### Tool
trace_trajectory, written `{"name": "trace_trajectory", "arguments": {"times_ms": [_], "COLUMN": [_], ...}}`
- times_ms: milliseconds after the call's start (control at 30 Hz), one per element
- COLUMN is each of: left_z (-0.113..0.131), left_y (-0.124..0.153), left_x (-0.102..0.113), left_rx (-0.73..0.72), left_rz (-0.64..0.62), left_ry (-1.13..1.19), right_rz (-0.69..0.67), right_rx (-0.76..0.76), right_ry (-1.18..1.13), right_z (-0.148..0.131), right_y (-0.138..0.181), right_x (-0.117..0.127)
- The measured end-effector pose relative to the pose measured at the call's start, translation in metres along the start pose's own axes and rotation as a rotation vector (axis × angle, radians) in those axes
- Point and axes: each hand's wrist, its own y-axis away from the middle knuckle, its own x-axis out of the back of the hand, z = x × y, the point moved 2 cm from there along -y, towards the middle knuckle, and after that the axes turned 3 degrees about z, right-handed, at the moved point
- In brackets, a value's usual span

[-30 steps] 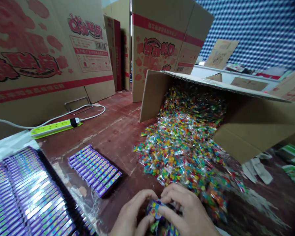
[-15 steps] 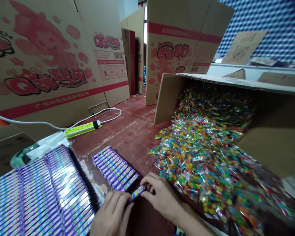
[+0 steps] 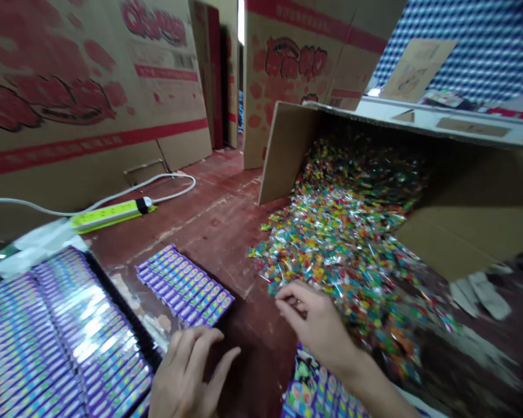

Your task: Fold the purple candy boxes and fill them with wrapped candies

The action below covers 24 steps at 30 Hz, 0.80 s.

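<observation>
My left hand (image 3: 189,371) is open, palm down, thumb apart from the fingers. Its fingertips are close to the near end of a row of small purple candy boxes (image 3: 185,284) on the red-brown table. My right hand (image 3: 318,319) hovers by the left edge of a heap of wrapped colourful candies (image 3: 331,244). Its thumb and forefinger tips come together with nothing visible in them, and the other fingers curl under. Below the right forearm lie more purple packs (image 3: 318,386), partly covered by the arm.
A block of many purple boxes (image 3: 70,342) fills the lower left. The candies spill from a cardboard carton (image 3: 466,238) lying on its side. Behind stand large printed cartons (image 3: 165,93). A yellow-green power strip (image 3: 108,215) with a white cable lies at left.
The small purple box is out of both hands. My right hand has moved right and up toward the candies, while the left has opened. The camera view has shifted.
</observation>
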Motion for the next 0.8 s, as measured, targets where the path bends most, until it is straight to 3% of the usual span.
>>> {"name": "trace_trajectory", "arguments": {"times_ms": [100,167,300,433,600,800], "left_z": [0.034,0.054,0.072,0.069,0.068,0.088], "left_y": [0.010,0.020,0.037,0.046,0.045,0.024], "left_x": [-0.021,-0.041,-0.077,-0.088,-0.079,-0.068], "left_rx": [-0.035,-0.076,-0.056,-0.012,-0.011,0.044], "left_rz": [-0.175,-0.262,-0.317,-0.351,-0.353,-0.210], "left_ry": [0.217,0.264,0.186,0.163,0.202,0.386], "right_rz": [-0.037,-0.082,-0.105,-0.069,0.046,0.073], "right_rx": [-0.127,-0.195,-0.261,-0.217,-0.209,-0.565], "right_ry": [0.199,0.327,0.484,0.504,0.311,-0.325], "right_z": [0.010,0.020,0.036,0.041,0.037,0.021], "right_y": [0.032,0.055,0.081,0.078,0.075,0.076], "right_x": [0.043,0.056,0.046,0.029,0.030,0.036]}}
